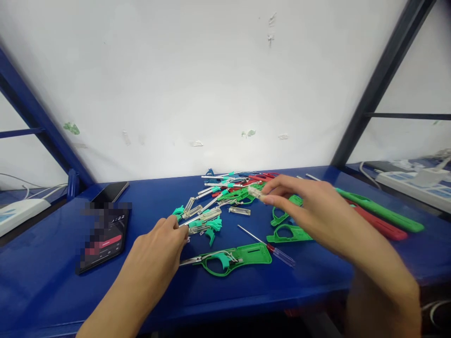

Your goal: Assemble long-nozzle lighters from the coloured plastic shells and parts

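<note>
Our right grip (306,199) pinches a clear part (254,191) by one end, leaving most exposed; our left grip (159,248) we cannot tell.

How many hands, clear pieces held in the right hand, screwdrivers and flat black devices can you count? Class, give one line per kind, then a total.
Hands: 2 (left hand, right hand)
Clear piece in the right hand: 1
Screwdriver: 1
Flat black devices: 2 (rear device, front device)
Total: 6
</note>
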`<state>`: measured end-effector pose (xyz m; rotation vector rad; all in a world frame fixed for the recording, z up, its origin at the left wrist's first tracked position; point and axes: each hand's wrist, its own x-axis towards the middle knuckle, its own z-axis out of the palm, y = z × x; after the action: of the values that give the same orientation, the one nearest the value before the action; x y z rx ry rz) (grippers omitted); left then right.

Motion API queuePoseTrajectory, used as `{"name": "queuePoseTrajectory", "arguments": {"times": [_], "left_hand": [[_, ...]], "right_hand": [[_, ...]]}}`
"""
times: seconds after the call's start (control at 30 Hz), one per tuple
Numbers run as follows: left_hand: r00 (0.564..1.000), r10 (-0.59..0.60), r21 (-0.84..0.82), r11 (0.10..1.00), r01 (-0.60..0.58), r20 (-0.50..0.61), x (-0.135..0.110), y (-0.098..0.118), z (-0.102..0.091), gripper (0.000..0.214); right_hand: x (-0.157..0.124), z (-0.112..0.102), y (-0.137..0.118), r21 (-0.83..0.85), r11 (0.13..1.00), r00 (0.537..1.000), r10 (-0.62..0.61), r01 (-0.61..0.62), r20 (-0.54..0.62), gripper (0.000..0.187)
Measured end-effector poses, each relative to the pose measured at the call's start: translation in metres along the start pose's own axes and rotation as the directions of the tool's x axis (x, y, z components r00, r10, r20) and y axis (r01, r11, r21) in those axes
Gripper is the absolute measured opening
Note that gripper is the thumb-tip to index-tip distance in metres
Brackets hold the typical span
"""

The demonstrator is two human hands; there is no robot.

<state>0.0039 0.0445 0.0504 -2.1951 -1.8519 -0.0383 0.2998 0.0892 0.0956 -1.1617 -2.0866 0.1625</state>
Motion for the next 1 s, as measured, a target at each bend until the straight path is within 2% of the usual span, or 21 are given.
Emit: {"name": "queuePoseTrajectory", "arguments": {"times": [0.17, 0.27, 0.33, 0.4, 0.5, 0.57, 0.73, 0.9, 1.0], "left_hand": [[0.999, -0.034, -0.068, 0.997, 0.031, -0.03, 0.0, -0.002, -0.011, 0.029], [0.989, -0.096, -0.342, 0.938, 0.051, -0.116, 0.0, -0.001, -0.015, 0.022], [0.979, -0.16, -0.576, 0.815, 0.061, -0.123, -0.001, 0.001, -0.018, 0.021], [0.974, -0.214, -0.744, 0.663, 0.088, -0.075, -0.002, 0.005, -0.023, 0.024], [0.958, -0.285, -0.883, 0.454, 0.12, -0.016, -0.005, 0.009, -0.027, 0.026], [0.958, -0.287, -0.92, 0.377, 0.105, -0.009, -0.005, 0.008, -0.028, 0.026], [0.969, -0.245, -0.934, 0.344, 0.1, 0.013, -0.001, 0.006, -0.024, 0.033], [0.942, -0.335, -0.937, 0.336, 0.098, -0.022, -0.002, 0.014, -0.029, 0.034], [0.94, -0.333, -0.94, 0.339, 0.048, -0.072, -0.003, 0.015, -0.03, 0.032]], "right_hand": [[0.006, 0.021, -0.006, 0.034, 0.995, 0.986, -0.093, 0.089, 0.138, 0.023], [0.007, 0.029, -0.01, 0.073, 0.985, 0.968, -0.167, 0.156, 0.185, 0.019], [0.006, 0.033, -0.014, 0.101, 0.982, 0.961, -0.178, 0.159, 0.21, 0.013], [0.005, 0.035, -0.02, 0.126, 0.981, 0.96, -0.17, 0.145, 0.222, 0.006], [0.005, 0.037, -0.028, 0.169, 0.977, 0.96, -0.168, 0.132, 0.222, 0.004], [0.005, 0.037, -0.033, 0.194, 0.973, 0.956, -0.167, 0.122, 0.239, 0.003], [0.005, 0.038, -0.037, 0.23, 0.968, 0.95, -0.161, 0.099, 0.267, 0.006], [0.004, 0.038, -0.041, 0.266, 0.96, 0.954, -0.16, 0.091, 0.253, 0.006], [0.004, 0.038, -0.043, 0.278, 0.953, 0.947, -0.197, 0.123, 0.254, 0.009]]}}
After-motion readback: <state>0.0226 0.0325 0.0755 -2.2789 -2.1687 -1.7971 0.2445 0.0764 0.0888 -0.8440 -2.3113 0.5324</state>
